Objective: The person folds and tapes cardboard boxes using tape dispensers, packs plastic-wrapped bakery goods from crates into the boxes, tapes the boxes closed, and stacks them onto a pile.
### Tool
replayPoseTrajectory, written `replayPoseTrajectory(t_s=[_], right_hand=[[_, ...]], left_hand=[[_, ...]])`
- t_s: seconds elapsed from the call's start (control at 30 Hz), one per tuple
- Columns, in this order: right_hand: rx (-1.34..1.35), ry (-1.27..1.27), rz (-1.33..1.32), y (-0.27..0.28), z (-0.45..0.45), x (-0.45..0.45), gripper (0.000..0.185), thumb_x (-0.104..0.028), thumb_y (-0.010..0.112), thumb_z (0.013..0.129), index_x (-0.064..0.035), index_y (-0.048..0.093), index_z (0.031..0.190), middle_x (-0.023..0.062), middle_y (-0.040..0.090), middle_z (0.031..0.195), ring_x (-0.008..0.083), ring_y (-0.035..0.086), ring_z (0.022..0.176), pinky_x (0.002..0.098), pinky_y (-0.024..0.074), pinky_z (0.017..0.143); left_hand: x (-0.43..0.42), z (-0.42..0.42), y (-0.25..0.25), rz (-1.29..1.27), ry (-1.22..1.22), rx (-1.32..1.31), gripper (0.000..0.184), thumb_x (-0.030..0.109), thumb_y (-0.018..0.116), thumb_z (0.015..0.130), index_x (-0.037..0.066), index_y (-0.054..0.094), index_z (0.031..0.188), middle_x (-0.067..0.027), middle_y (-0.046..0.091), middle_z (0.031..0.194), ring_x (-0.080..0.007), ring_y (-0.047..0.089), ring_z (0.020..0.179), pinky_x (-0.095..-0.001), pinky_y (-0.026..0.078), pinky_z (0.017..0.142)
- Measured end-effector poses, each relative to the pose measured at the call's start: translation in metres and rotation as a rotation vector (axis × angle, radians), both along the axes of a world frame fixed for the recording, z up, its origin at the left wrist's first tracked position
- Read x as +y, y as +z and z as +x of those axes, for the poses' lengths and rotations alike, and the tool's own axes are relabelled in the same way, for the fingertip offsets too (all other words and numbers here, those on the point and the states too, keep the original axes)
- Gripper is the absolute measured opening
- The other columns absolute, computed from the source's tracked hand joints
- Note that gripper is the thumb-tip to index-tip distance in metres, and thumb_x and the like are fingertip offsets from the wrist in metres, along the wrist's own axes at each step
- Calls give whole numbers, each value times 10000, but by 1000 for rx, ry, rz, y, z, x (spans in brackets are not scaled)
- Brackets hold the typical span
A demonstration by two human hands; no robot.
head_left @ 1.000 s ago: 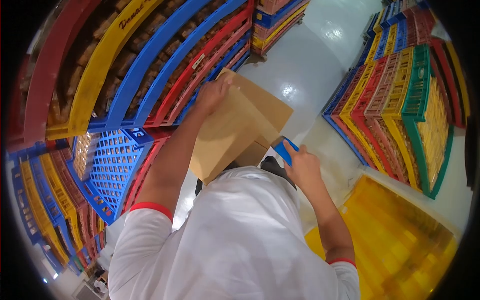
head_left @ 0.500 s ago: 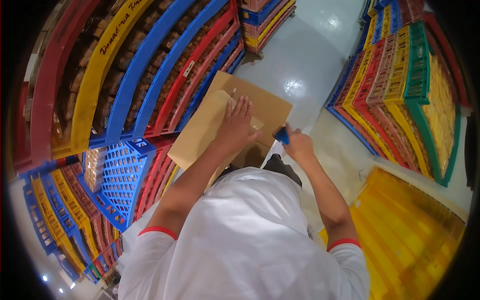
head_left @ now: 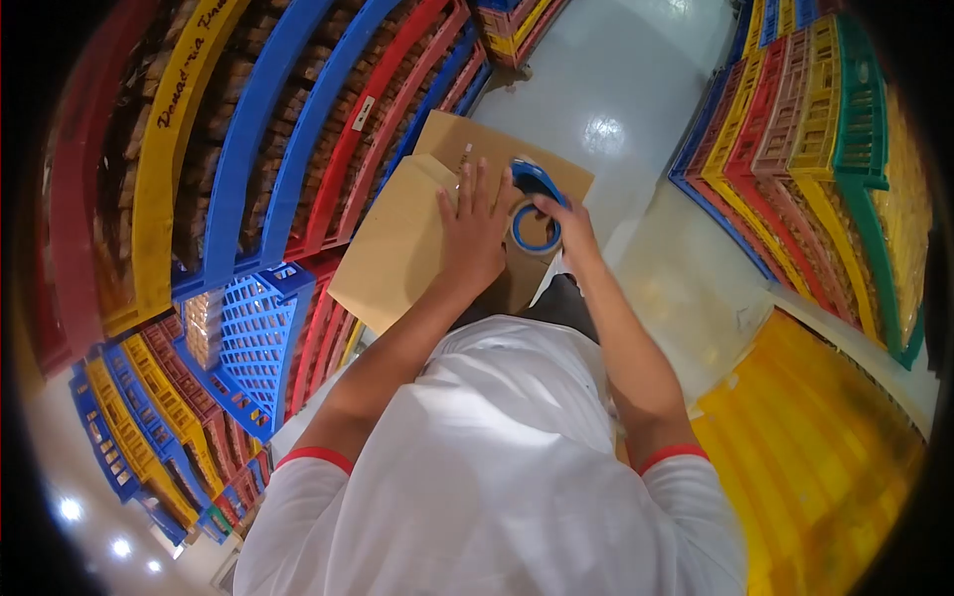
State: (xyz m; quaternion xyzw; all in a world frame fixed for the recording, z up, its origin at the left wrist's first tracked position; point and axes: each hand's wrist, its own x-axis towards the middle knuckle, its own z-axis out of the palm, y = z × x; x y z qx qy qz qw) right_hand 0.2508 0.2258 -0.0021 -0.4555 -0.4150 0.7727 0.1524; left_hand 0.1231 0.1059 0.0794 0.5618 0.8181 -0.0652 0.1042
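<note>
Carton (head_left: pixel 383 243) is mid-view on my head feed, just beyond the shirt (head_left: pixel 477 457) front. Can't tell from here what supports it. Left part of its top is lit paler, far part darker.

Left hand (head_left: pixel 475 233): palm down on the carton top, fingers extended and somewhat spread, gripping nothing that I can see. Right hand (head_left: pixel 574 228): fingers curled around the blue dispenser (head_left: pixel 538 179), full grip partly hidden. Dispenser is over the carton's right part, just right of the left fingertips, blue ring (head_left: pixel 537 248) facing me.

Change: a second ago a strip ran taut from the left hand to the dispenser at the carton's right edge. Now the left palm is down flat and the dispenser has come in beside it. My read: the long pull is over and the palm is pressing the strip down. Can't confirm a clean cut; strip end is too faint between the hands.

Outward: tall crate stack (head_left: pixel 238 149) left, label (head_left: pixel 364 113) on a red rail; blue lattice crate (head_left: pixel 253 333) nearer. Right, another stack (head_left: pixel 765 169), green crate (head_left: pixel 863 109) at its near end. Glossy floor (head_left: pixel 606 99) far, yellow panel (head_left: pixel 795 457) near right.
</note>
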Motion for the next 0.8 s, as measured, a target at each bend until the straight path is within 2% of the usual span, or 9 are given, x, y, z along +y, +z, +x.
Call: replayPoseTrajectory(t_s=[0.13, 0.27, 0.33, 0.37, 0.47, 0.53, 0.63, 0.73, 0.8], right_hand=[[-57, 473, -66, 9, -58, 56, 423, -341, 856, 795, -18, 704, 1023, 44, 646, 800, 144, 567, 618, 259, 411, 565], [28, 251, -112, -1, -108, 40, 417, -340, 844, 838, -45, 661, 1071, 33, 647, 829, 85, 539, 616, 246, 392, 523], [-81, 267, 31, 14, -123, 46, 495, -355, 855, 841, -38, 628, 1145, 61, 654, 876, 111, 580, 670, 266, 452, 575], [-82, 283, 38, 23, -125, 48, 495, -355, 855, 841, -38, 628, 1145, 61, 654, 876, 111, 580, 670, 266, 452, 575], [-152, -3, 653, 70, -108, 51, 607, -381, 869, 811, -18, 595, 1212, 177, 705, 1002, 335, 699, 902, 422, 548, 813], [-112, 42, 859, 120, -80, 23, 636, -324, 885, 792, -24, 565, 1253, 213, 698, 1086, 379, 709, 950, 435, 557, 841], [-9, 399, 1212, 129, -35, -29, 658, -191, 879, 741, -29, 561, 1294, 223, 687, 1132, 401, 709, 955, 458, 581, 822], [39, 348, 1542, 105, -39, -47, 616, -149, 856, 757, 8, 572, 1281, 251, 701, 1110, 438, 719, 935, 463, 608, 814], [-44, 392, 1414, 101, -83, -39, 603, -175, 848, 758, -36, 597, 1288, 221, 697, 1122, 427, 707, 946, 458, 587, 803]], left_hand=[[-2, -1, -8, 79, 25, -33, 1198, 215, 858, 758, 102, 96, 1676, -259, 76, 1721, -425, 90, 1604, -715, 158, 1208], [-3, -3, -3, 85, 13, 18, 1195, 232, 852, 774, 61, 79, 1670, -268, 66, 1720, -429, 85, 1603, -713, 152, 1210], [-8, -19, 7, 202, 21, -240, 1205, 263, 843, 793, 18, 44, 1661, -280, 35, 1718, -449, 55, 1597, -653, 167, 1237], [-13, -31, 9, 366, 110, -302, 1029, 258, 750, 875, -5, 121, 1646, -292, 138, 1691, -471, 148, 1566, -622, 193, 1237], [-48, -115, -3, 714, 392, -265, 578, 340, 538, 1044, 11, 469, 1514, -333, 551, 1429, -495, 526, 1327, -557, 393, 1127], [-58, -148, 3, 107, 637, -392, 446, 404, 426, 1085, 77, 678, 1255, -286, 726, 1056, -483, 682, 1016, -579, 494, 945], [-67, -154, -39, 282, 480, -244, 474, 446, 380, 1090, 109, 711, 1066, -248, 728, 870, -468, 703, 880, -579, 530, 836], [-60, -146, -30, 331, 514, -261, 452, 414, 406, 1088, 78, 707, 1054, -254, 725, 870, -474, 700, 873, -577, 534, 821], [-70, -150, -34, 269, 481, -238, 438, 392, 414, 1088, 65, 703, 1053, -255, 726, 883, -468, 700, 877, -566, 535, 826]])
